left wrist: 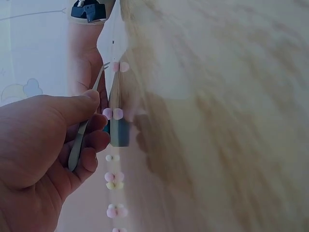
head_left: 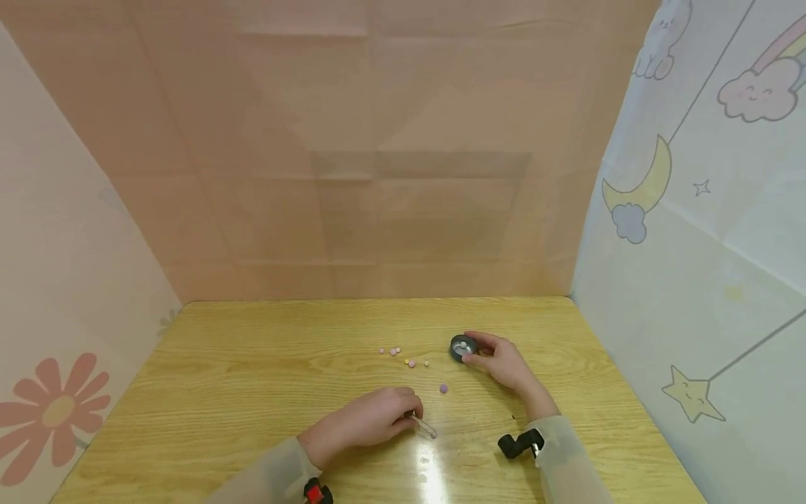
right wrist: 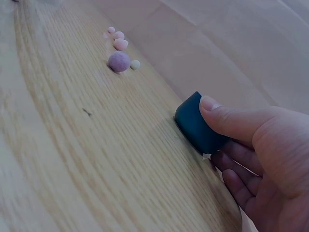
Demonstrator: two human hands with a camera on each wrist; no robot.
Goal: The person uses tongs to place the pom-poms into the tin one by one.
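Note:
My left hand holds slim metal tweezers, the thumb laid along them and the other fingers curled beneath. Their tips end close by a small pink ball low on the table. My right hand grips the edge of a small round dark teal dish between thumb and fingers. Inside the dish sits a pale ball. Between the two hands lies a larger purple ball.
Several small pink balls, a yellow one and a pale green one are scattered beyond my left hand on the wooden table. A peach cloth hangs along the back, with printed sheets at both sides.

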